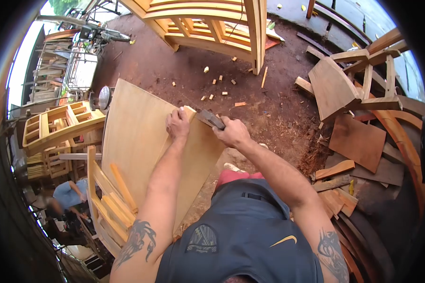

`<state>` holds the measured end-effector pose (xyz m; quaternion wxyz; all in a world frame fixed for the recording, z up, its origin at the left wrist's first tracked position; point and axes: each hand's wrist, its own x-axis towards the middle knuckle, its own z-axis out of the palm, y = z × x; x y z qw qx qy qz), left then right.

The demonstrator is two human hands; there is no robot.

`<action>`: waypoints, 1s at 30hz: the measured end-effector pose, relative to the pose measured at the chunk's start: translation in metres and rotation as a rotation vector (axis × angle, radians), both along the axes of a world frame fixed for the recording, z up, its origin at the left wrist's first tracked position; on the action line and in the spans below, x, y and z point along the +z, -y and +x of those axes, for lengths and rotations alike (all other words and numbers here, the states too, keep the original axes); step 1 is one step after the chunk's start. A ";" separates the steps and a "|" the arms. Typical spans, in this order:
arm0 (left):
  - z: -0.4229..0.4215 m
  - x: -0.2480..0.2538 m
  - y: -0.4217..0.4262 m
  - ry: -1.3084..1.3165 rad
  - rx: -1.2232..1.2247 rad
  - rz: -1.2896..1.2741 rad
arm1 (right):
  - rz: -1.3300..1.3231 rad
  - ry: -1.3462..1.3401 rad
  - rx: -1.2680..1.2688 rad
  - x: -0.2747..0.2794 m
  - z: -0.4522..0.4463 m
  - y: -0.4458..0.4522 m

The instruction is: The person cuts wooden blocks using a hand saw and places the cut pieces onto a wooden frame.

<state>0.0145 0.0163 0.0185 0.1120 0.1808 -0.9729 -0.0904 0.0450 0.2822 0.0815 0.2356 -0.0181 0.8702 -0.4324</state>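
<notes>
A large pale plywood sheet (pixel 137 122) lies in front of me. My left hand (pixel 178 123) is closed on a small light wooden piece (pixel 190 112) near the sheet's far edge; the fingers hide part of it. My right hand (pixel 233 132) grips a dark, block-shaped tool (pixel 211 119), its far end close to the wooden piece. Whether the tool touches the wood I cannot tell. The palm covers the tool's near end.
Small wood offcuts (pixel 214 81) are scattered on the dirt floor beyond the sheet. A slatted wooden frame (pixel 208 42) stands ahead. Wooden chair parts (pixel 333 87) and boards (pixel 357 141) lie at right. Slatted pieces (pixel 111 203) and a seated person (pixel 71 193) are at left.
</notes>
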 end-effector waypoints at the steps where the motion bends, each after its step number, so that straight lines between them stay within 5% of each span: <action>1: 0.002 -0.002 0.000 -0.011 0.000 -0.005 | 0.014 0.014 -0.003 0.002 0.006 -0.014; 6: 0.006 -0.003 0.006 -0.051 -0.077 0.035 | -0.057 0.076 -0.225 -0.068 0.054 -0.119; 13: 0.009 0.022 0.006 0.018 -0.318 -0.094 | 0.511 0.552 -0.453 -0.226 0.206 -0.282; 14: 0.006 0.025 0.012 0.063 -0.318 -0.095 | 0.586 0.682 -0.466 -0.207 0.225 -0.292; 15: 0.001 0.040 0.014 0.023 -0.300 -0.060 | 0.656 0.689 -0.280 -0.277 0.268 -0.329; 16: -0.008 0.066 0.015 -0.017 -0.281 -0.027 | 0.646 0.755 -0.298 -0.217 0.277 -0.326; 20: -0.019 0.226 0.034 -0.187 -0.139 0.182 | 0.714 0.906 -0.193 -0.234 0.343 -0.361; 22: -0.009 0.264 0.085 -0.321 -0.298 0.387 | 0.711 0.935 -0.203 -0.240 0.353 -0.364; 23: 0.004 0.281 0.105 -0.387 -0.460 0.152 | 0.698 0.937 -0.214 -0.244 0.352 -0.363; 26: 0.061 0.279 0.128 -0.029 -0.260 0.365 | 0.611 0.913 -0.306 -0.271 0.343 -0.355; 28: 0.096 0.231 0.136 0.104 -0.175 0.236 | 0.288 0.933 -0.572 -0.396 0.356 -0.373; 30: 0.129 0.167 0.145 0.146 -0.123 0.169 | 0.225 0.922 -0.579 -0.310 0.281 -0.330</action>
